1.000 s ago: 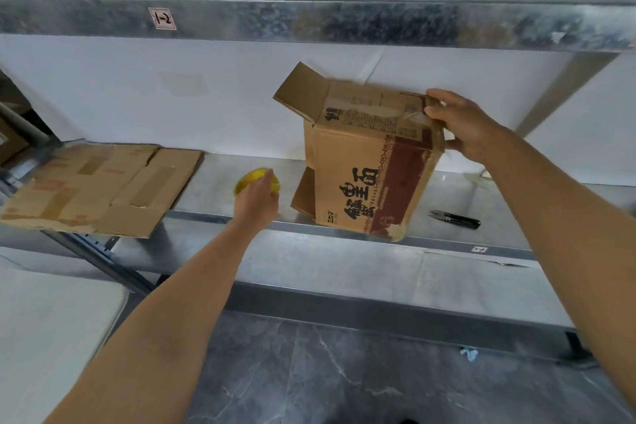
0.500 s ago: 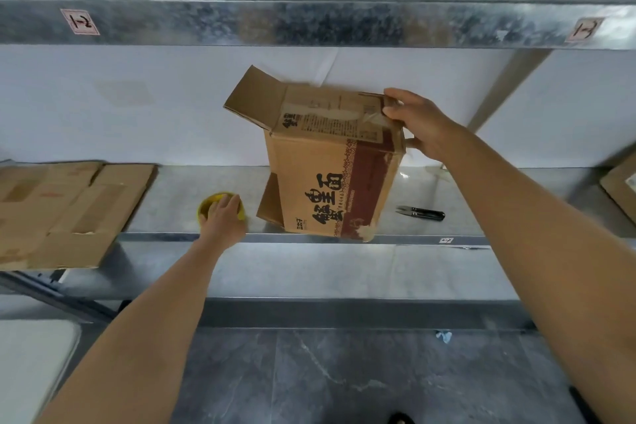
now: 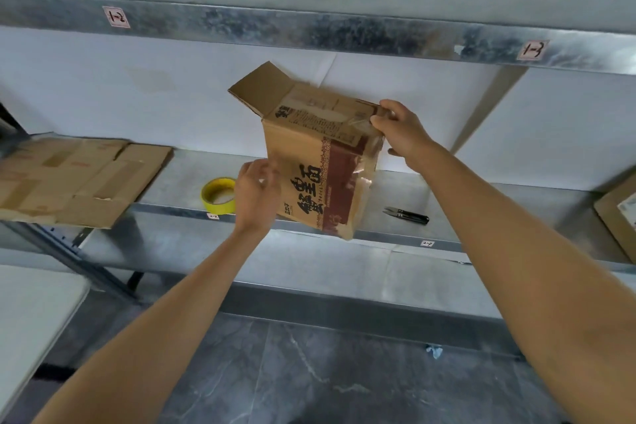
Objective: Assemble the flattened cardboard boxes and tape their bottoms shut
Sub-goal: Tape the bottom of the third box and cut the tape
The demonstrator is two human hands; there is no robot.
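Pinched between thumb and fingers (image 3: 388,111) of the right hand (image 3: 401,136): the top right corner of the cardboard box (image 3: 320,182), at a folded-down flap. Curled loosely at the box's left front edge, the fingers of the left hand (image 3: 256,194); touching or gripping anything there, impossible to tell.

Just left of that hand, lying flat on the metal shelf (image 3: 464,198): a yellow tape roll (image 3: 218,196), partly hidden by the hand. Right of the box and apart from it, near the shelf's front lip: black snips (image 3: 407,216). Far left, flattened cardboard (image 3: 79,179) hanging over the lip. At the right border, the corner of another carton (image 3: 617,217). Behind everything, a white wall (image 3: 103,86); overhead, the upper shelf beam (image 3: 309,24) with small labels.

Box itself at the shelf's middle, standing on end, long axis near vertical and slightly tilted, printed face toward the camera with its characters turned sideways. One top flap (image 3: 261,88) open, sticking up to the back left; the rest folded over the top. Lower front corner past the shelf lip, over open air; resting or lifted, not clear.

Bare shelf metal showing between roll and flattened cardboard, and between snips and carton. Open flap close under the beam in this view. Below the lip, grey floor (image 3: 309,372) and, lower left, a white tabletop (image 3: 31,306).
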